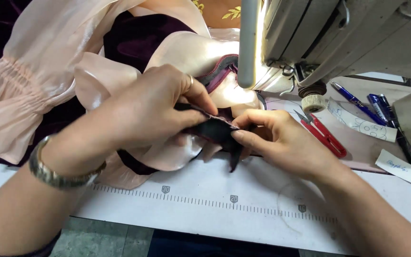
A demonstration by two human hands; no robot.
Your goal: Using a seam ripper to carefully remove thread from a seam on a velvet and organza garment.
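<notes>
Seam edge of the dark velvet piece point(215, 129) is pinched by left hand point(160, 107) and right hand point(274, 138), on the table point(243, 190) just short of the sewing machine point(310, 43) (pink trim already stitched on, this bit apparently not yet sewn).

Metal wristwatch point(60, 177), thin finger ring point(191, 80)

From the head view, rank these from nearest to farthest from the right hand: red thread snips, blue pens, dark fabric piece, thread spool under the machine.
From the right hand:
1. Dark fabric piece: pinched in its fingers, to its left.
2. Red thread snips: just to its right on the table.
3. Thread spool: above the snips, under the machine.
4. Blue pens: far right.
</notes>
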